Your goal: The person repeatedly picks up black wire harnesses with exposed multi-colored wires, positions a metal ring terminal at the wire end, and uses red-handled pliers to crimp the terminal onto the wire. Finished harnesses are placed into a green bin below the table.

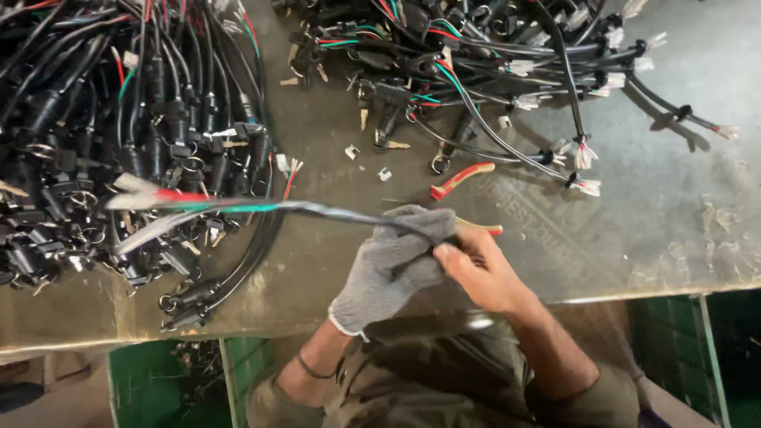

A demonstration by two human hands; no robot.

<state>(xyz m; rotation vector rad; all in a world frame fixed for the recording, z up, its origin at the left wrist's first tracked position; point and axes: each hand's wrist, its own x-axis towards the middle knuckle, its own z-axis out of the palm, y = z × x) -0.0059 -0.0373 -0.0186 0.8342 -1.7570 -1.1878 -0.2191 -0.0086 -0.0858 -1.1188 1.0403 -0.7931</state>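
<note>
Here gloved left hand [390, 269] grips wire bundle [261, 208]

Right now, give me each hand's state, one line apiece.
Left hand: in a grey glove, closed around the wire harness.
Right hand: bare, fingers closed on the same harness beside the glove.

Cable piles [119, 135] left & behind – pliers [464, 181] on table [650, 214].
</note>
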